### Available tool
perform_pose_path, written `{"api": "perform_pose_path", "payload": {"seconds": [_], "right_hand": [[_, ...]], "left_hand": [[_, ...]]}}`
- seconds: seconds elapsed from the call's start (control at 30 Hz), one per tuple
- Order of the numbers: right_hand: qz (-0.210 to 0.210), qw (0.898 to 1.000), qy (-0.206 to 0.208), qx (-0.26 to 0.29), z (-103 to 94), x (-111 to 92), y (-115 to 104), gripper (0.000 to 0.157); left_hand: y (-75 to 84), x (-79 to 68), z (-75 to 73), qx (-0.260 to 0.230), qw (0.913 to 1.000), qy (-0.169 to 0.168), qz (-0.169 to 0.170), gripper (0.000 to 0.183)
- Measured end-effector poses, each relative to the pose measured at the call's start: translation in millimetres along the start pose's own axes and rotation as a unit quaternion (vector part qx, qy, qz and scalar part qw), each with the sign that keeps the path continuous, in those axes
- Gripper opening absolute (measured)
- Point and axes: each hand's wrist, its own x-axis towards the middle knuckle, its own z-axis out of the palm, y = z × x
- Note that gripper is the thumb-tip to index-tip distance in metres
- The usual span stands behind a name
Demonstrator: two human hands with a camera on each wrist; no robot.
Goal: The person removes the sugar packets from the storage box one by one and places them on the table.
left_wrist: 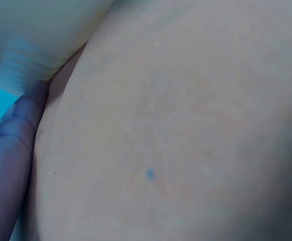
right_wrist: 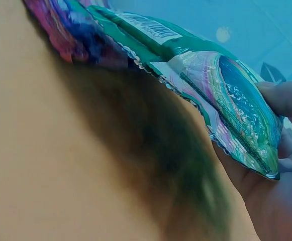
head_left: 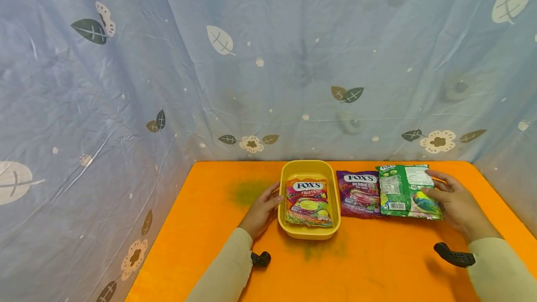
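Observation:
A yellow plastic tub (head_left: 310, 235) stands on the table with a red-and-orange FOX'S Fruits candy bag (head_left: 309, 203) lying inside. My left hand (head_left: 261, 212) rests against the tub's left side, fingers touching its outer wall and rim. To the right of the tub lies a purple FOX'S Berries candy bag (head_left: 359, 195). My right hand (head_left: 459, 206) pinches the right side of a green FOX'S candy bag (head_left: 404, 190), back label showing, thumb on top and fingers underneath. In the right wrist view this green bag (right_wrist: 226, 105) is tilted, its edge raised over a dark shadow.
An orange cloth (head_left: 356, 264) covers the table. Blue curtains (head_left: 285, 73) with leaf and flower prints rise behind it and on both sides. Black wrist straps (head_left: 455, 256) show at both sleeves.

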Motion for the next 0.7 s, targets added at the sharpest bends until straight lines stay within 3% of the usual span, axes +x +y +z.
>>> {"api": "perform_pose_path", "payload": {"seconds": [0.2,0.37,0.7], "right_hand": [[0.010,0.996,-0.014,-0.092,-12.8,1,4,0.064],[0.026,0.984,-0.017,-0.175,-21.2,1,3,0.065],[0.048,0.957,0.001,-0.285,-26.8,5,0,0.074]], "left_hand": [[1.4,-0.4,1.0,0.002,1.0000,-0.002,0.002,0.061],[1.6,-0.1,0.5,-0.006,1.0000,0.000,-0.001,0.062],[2.2,-0.1,-0.1,-0.006,1.0000,-0.006,-0.001,0.061]]}}
